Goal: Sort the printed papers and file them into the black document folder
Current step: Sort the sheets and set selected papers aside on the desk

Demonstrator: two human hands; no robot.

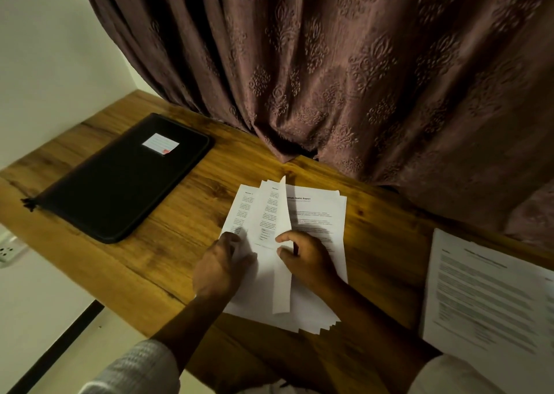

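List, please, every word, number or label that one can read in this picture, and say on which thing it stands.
"Health Report": title on the top sheet in the middle; the lifted sheet hides its first word.
Fanned sheets beside it: headings and text too blurred to read.
Right pile: text too blurred.
Label on the black folder: no readable writing.

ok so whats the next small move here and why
Probably finish turning the sheet that the right hand pinches, laying it left, where the left hand grips the stack. It stands on edge over the fanned stack, and the folder is closed.
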